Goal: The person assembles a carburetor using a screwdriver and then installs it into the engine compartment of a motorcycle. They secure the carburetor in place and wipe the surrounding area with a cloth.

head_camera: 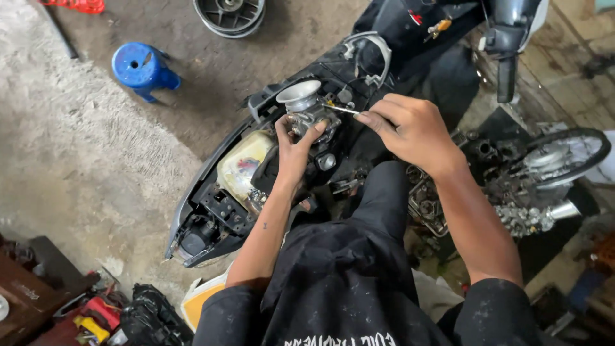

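Carburettor [307, 110] work filled the head view: the cast-metal body, with its round silver intake mouth turned upward, sat above the opened frame of a stripped scooter [224, 192], roughly at the middle of the picture. The person's left hand [296, 150] came up from below and gripped it, thumb on one side and fingers wrapped round the lower body, closed firmly on the casting. The right hand [413, 128] was closed in a pinch on a thin metal tool [341, 109], seemingly a small screwdriver, whose tip touched the carburettor's side just beside the intake mouth. Judged from its look, the part would be stiff, fairly dense for its bulk and probably greasy, so the blocky lower body was the safer hold; the thin rim of the mouth and the small fittings looked easier to damage or slip from. The slim tool seemed light and best held near its rear end. A yellowish tank [242, 163] lay in the frame below the left wrist. On the concrete floor, well apart, stood a blue plastic stool [142, 67] and a wheel rim [229, 14]; a spoked wheel [567, 154] lay to the right.
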